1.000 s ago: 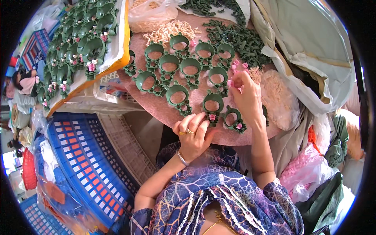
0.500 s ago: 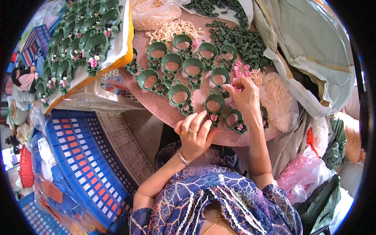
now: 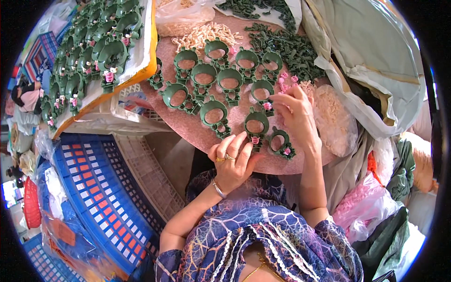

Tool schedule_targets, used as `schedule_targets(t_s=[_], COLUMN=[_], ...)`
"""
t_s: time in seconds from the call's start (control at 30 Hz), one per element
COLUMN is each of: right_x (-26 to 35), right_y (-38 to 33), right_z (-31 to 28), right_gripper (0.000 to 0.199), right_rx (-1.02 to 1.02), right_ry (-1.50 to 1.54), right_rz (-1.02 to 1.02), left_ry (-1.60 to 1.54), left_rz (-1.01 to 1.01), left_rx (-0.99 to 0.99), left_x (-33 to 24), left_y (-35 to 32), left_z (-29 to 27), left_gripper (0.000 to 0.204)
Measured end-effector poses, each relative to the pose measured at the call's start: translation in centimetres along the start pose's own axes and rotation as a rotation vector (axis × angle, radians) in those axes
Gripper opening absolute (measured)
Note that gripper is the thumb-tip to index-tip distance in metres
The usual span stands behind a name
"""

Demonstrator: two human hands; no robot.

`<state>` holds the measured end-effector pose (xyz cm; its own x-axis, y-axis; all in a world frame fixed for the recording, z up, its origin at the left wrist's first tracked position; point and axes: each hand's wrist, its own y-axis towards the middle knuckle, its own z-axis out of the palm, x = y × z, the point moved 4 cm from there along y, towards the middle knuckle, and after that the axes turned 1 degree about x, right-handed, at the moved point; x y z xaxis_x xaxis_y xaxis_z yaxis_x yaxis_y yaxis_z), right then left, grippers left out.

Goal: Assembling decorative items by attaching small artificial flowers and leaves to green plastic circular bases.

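Several green ring-shaped plastic pieces (image 3: 230, 80) with small bases lie on the pink round table (image 3: 155, 101). My left hand (image 3: 231, 157) rests at the table's near edge, fingers spread and curved, holding nothing visible. Its fingertips are beside a green ring piece (image 3: 256, 124) that has a pink flower-like part (image 3: 255, 140) on its base. My right hand (image 3: 296, 115) hovers right of another ring piece (image 3: 262, 90), fingers bent and apart. A pink part (image 3: 268, 106) sits at that ring's base. Small pink parts (image 3: 284, 81) lie just beyond the right hand.
Heaps of cream pieces (image 3: 209, 36) and dark green pieces (image 3: 291, 49) cover the table's far side. A plastic bag of pale pieces (image 3: 333, 122) lies right. A white box with yellow rim (image 3: 143, 70) holding finished-looking rings stands left, above a blue basket (image 3: 101, 188).
My right hand has drawn back slightly to the right from the ring piece, and its fingers have loosened. A pink part now shows at that ring's base. My left hand has hardly moved.
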<state>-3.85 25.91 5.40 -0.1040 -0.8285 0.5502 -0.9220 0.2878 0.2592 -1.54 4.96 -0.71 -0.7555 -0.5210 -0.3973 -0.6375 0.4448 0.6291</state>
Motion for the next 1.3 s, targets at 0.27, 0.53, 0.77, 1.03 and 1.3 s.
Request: schedule_targets(t_s=[0.27, 0.53, 0.77, 1.03, 1.3], right_x=[-0.7, -1.4, -0.7, -1.4, -2.0], right_y=[0.4, 0.8, 0.8, -2.7, -3.6], right_z=[1.7, 1.5, 0.2, -2.8, -1.4], right_gripper=[0.013, 0.013, 0.017, 0.023, 0.027], right_rx=[0.059, 0.125, 0.024, 0.221, 0.151], right_ry=[0.084, 0.168, 0.142, -0.333, -0.288], right_rz=[0.149, 0.276, 0.246, 0.133, 0.135], left_ry=[-0.001, -0.005, -0.015, -0.124, 0.04], left_rz=[0.005, -0.003, 0.0, -0.109, -0.347], left_rx=[0.022, 0.023, -0.004, -0.155, -0.079], left_x=[0.0, -0.2, 0.0, 1.0, 2.5], left_y=[0.1, 0.1, -0.1, -0.1, 0.9], left_z=[0.1, 0.2, 0.1, -1.3, -1.2], left_gripper=[0.038, 0.04, 0.043, 0.05, 0.062])
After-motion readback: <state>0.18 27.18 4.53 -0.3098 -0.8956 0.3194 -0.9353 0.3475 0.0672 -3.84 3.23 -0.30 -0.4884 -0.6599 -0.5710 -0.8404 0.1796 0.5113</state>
